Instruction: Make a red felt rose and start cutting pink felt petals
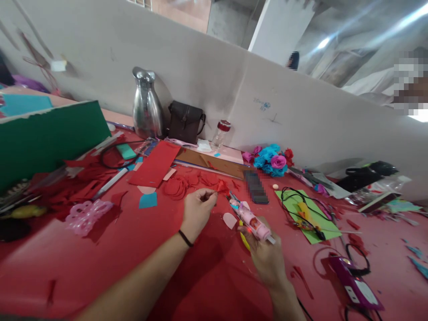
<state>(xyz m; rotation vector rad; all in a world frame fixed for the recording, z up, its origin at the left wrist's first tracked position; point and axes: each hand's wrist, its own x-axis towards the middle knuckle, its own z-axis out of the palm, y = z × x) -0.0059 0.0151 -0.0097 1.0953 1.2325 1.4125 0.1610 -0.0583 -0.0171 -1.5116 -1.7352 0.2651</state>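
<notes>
My left hand [199,209], with a dark band at its wrist, is closed in a pinch on a small red paper piece [222,186] above the table. Wrapped in my right hand [269,256] is a pink hot glue gun [250,219] with a glue stick out of its back end and a yellow part below. Its nozzle points up and left, close to the red piece; whether they touch I cannot tell. Cut red paper circles [176,187] lie behind my left hand. A pink paper petal [229,220] rests between the hands.
A phone [257,187], blue and pink paper flowers [272,159] and a green sheet with a black cable [309,218] are at the right. Further off stand a steel jug [147,107], dark bag [185,122] and glass jar [220,134]. A purple power strip [357,283] lies front right.
</notes>
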